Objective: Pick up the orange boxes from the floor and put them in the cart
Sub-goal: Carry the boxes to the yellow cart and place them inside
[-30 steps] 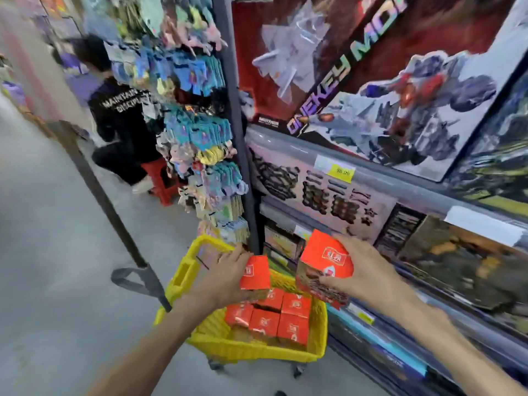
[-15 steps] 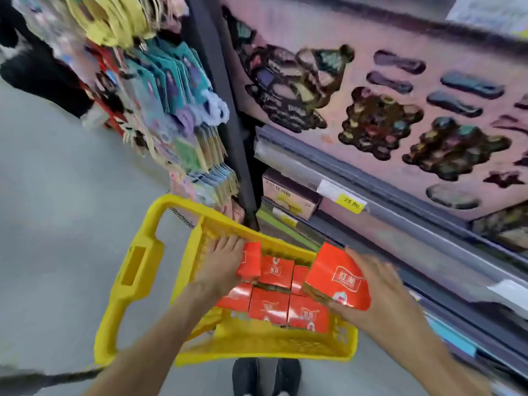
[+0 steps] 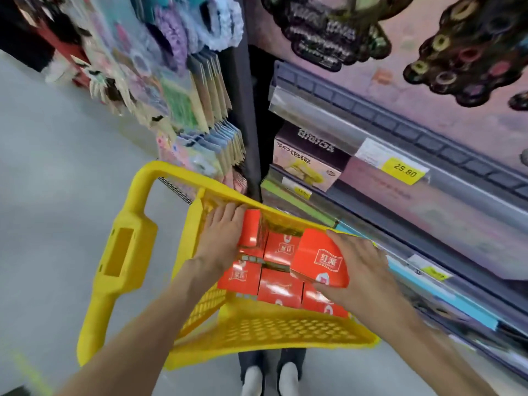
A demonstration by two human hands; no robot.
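Nearest the camera I noted two white shoes (image 3: pixel 268 380) on the grey floor (image 3: pixel 57 195), just below the near wall of the yellow cart (image 3: pixel 271 332). Both forearms reached in over that wall. The right hand (image 3: pixel 360 270) gripped an orange box (image 3: pixel 321 260) with white characters on its face, fingers curled over its far edge and thumb under its near edge; the box was tilted and held just above the packed boxes at the cart's right side. The left hand (image 3: pixel 223 235) lay with fingers nearly straight against the side of a second orange box (image 3: pixel 253 232), which stood on edge at the cart's far left corner; I could not tell whether the thumb was round it. Beneath both hands, further orange boxes (image 3: pixel 280 284) lay flat in rows on the cart floor, touching one another. The cart's handle (image 3: pixel 123 247) stood out to the left. Beyond the cart I recorded a shelf (image 3: pixel 400 155) bearing a yellow price tag (image 3: pixel 404 171) marked 25.80, a purple carton (image 3: pixel 308 158) beside it, and hanging packets (image 3: pixel 200 110) further left.
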